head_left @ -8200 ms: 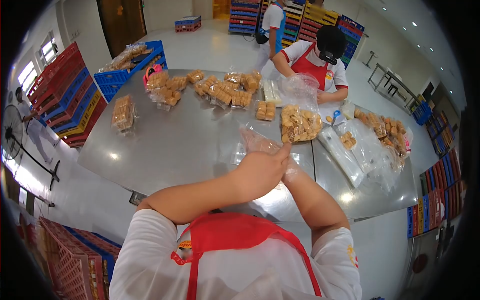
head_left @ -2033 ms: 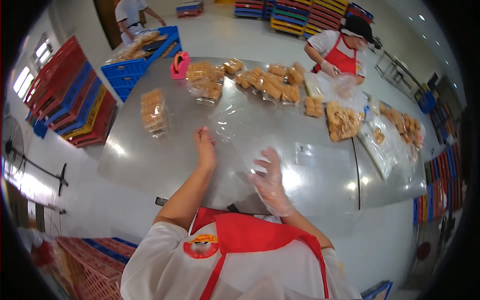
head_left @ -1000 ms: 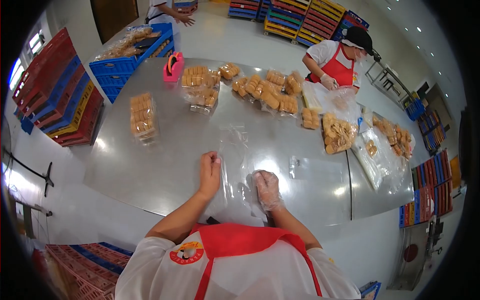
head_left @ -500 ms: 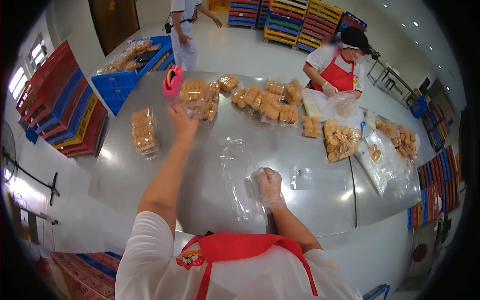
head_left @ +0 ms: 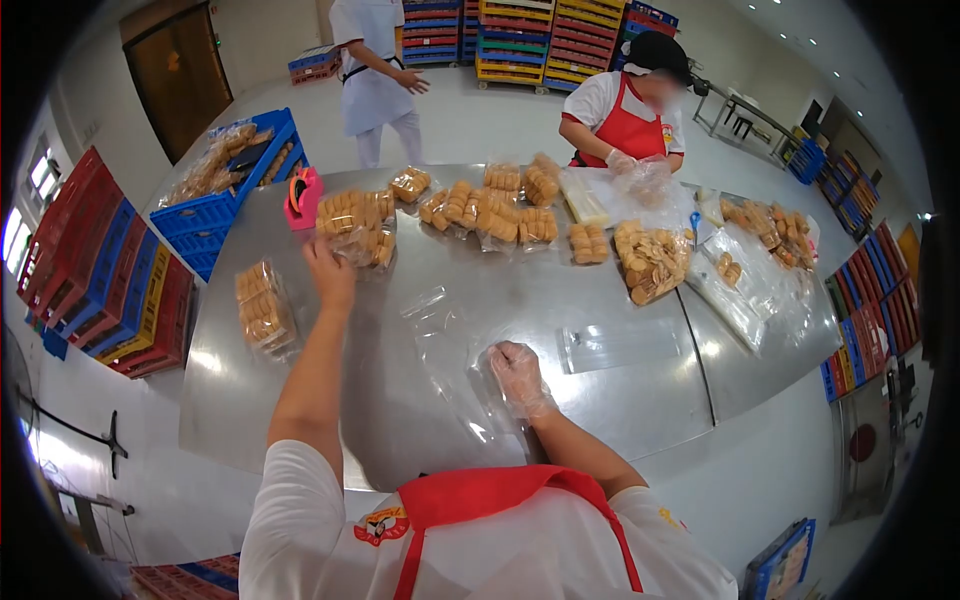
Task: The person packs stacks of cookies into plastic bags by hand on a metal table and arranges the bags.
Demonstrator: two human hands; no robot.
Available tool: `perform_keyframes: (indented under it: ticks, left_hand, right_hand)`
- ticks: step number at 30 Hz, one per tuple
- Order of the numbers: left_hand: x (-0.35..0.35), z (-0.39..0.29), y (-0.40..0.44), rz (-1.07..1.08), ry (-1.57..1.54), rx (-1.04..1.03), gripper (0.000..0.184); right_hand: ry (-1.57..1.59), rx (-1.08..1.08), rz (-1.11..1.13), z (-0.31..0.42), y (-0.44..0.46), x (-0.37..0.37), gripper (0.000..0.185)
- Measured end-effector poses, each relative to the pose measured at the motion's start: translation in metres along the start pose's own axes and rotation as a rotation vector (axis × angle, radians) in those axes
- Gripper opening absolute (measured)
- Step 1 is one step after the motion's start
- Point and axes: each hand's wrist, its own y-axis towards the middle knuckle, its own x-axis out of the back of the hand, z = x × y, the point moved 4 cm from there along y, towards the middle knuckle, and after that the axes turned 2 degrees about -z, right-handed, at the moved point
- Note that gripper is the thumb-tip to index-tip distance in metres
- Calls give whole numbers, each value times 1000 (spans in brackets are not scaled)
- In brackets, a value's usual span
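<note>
My left hand (head_left: pixel 328 272) is bare and reaches out to the near edge of several clear-wrapped packs of round biscuits (head_left: pixel 350 215). Its fingers look apart, and I cannot see a pack held in them. My right hand (head_left: pixel 520 380), in a clear plastic glove, is closed on the edge of an empty clear plastic bag (head_left: pixel 440 345) that lies flat on the steel table (head_left: pixel 400 400). Left of my left arm lies a single wrapped pack of biscuits (head_left: pixel 264 308).
A pink tape dispenser (head_left: pixel 303 198) stands by the packs. More biscuit packs (head_left: pixel 500 210) lie at the back. A clear plastic sheet (head_left: pixel 620 347) lies right of my hand. Across the table a co-worker (head_left: pixel 630 115) handles plastic. Crates (head_left: pixel 110 270) are stacked at left.
The whole view has shifted, so the table's contents appear further left. Both hands keep nearly the same places on the table. The standing person at the back shows more fully.
</note>
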Motion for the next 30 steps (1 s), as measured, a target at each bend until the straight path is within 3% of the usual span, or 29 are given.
perform_keyframes:
  ticks: [6,9,18,21,24,28,30]
  left_hand:
    - [3,-3,9,-26,-56,-38,37]
    - [10,-25,10,-61,141,-240,32]
    - [28,-73,24,-44,180,-529,16]
    - [55,-109,20,-95,-8,-459,14]
    - [89,-138,-2,-22,-349,-244,6]
    - [115,-136,-72,150,-838,273,6]
    - [125,-141,-111,198,-869,424,5]
  right_hand:
    - [18,100,-87,5,0,0,23]
    - [-38,143,-96,9,0,2,22]
    - [31,49,-26,11,1,4,24]
    - [19,80,-51,7,1,2,23]
    - [-25,133,-44,3,2,2,21]
    - [14,166,-114,7,-2,4,22]
    - [42,103,-66,4,-4,5,22]
